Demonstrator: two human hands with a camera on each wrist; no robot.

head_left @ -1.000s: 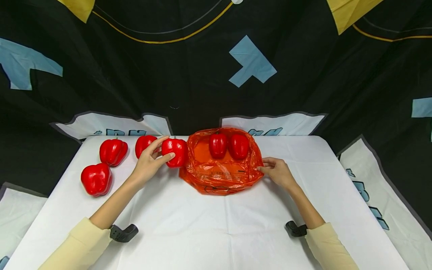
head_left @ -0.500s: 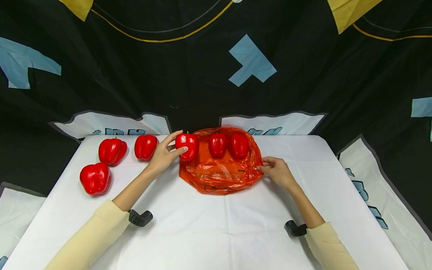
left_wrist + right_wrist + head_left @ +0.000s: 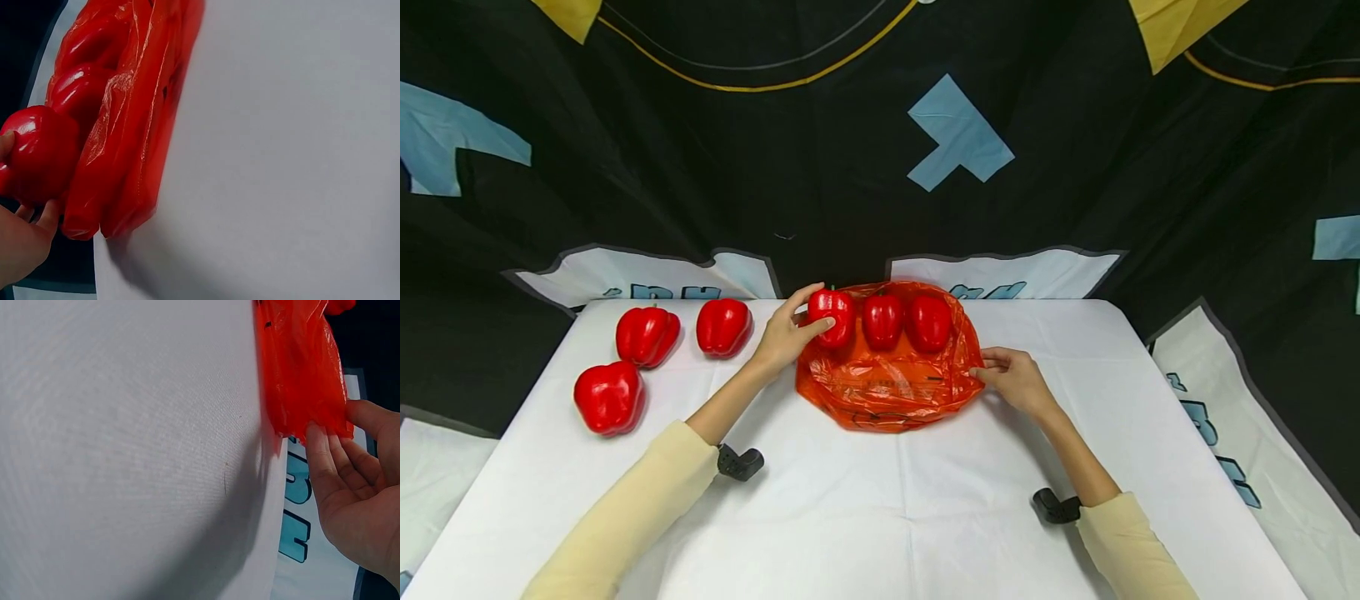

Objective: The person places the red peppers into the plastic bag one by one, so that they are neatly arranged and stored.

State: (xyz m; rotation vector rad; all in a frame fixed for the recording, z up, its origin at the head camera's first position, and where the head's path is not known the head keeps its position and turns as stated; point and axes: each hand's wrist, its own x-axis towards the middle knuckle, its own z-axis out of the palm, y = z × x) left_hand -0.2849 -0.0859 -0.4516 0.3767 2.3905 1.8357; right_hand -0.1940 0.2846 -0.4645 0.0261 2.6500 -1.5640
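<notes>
My left hand [image 3: 785, 337] grips a red bell pepper [image 3: 835, 320] between thumb and fingers, over the left side of an open red plastic bag [image 3: 887, 392]. In the left wrist view the held bell pepper [image 3: 44, 150] hangs at the bag's rim. Two more bell peppers, the middle one [image 3: 882, 322] and the right one [image 3: 929, 324], stand side by side inside the bag. At the bag's right edge my right hand [image 3: 1015, 379] pinches the plastic; the right wrist view shows thumb and fingers on the bag's edge [image 3: 306, 381].
On the left of the white-covered table [image 3: 820, 517] lie three other bell peppers: one at the back [image 3: 647, 336], one in front of it [image 3: 611, 398] and one nearer the bag [image 3: 724, 327]. A black printed cloth [image 3: 775, 183] hangs behind the table.
My left hand has carried its bell pepper rightward, from beside the bag to over its left part, beside the two inside. The right hand stays at the bag's edge.
</notes>
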